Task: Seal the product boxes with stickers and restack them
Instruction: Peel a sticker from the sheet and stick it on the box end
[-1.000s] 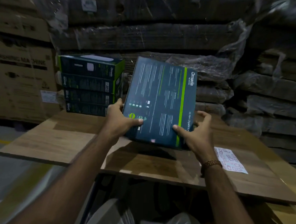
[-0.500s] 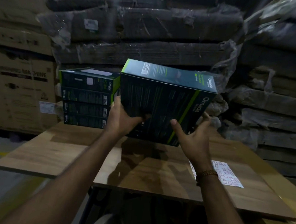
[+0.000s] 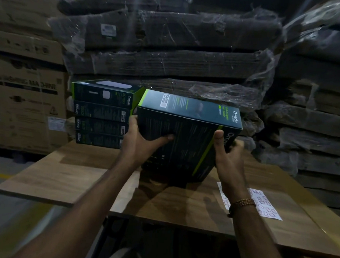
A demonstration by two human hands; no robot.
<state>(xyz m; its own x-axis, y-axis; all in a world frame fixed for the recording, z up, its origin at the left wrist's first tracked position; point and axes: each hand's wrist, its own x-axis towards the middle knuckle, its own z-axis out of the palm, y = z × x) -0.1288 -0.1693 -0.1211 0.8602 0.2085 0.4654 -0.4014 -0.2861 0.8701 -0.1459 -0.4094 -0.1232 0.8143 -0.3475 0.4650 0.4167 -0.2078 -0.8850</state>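
Note:
A dark product box [image 3: 186, 133] with a green stripe stands on its edge over the wooden table [image 3: 68, 178], tilted, its narrow side facing up. My left hand [image 3: 142, 145] grips its left side, thumb across the front face. My right hand [image 3: 226, 157] holds its right lower corner, thumb up on the front. Behind and to the left stands a stack of several matching boxes [image 3: 103, 113]. A white sticker sheet [image 3: 259, 202] lies flat on the table at the right, partly hidden by my right wrist.
Shrink-wrapped bundles of flat cardboard [image 3: 179, 50] rise like a wall behind the table. Large brown cartons [image 3: 25, 93] stand at the left. The table's near edge runs across the lower view, with grey floor [image 3: 3, 209] to the left.
The held box has turned from showing its broad printed face to standing with its narrow side up, and has dropped closer to the table. Both hands shifted along with it.

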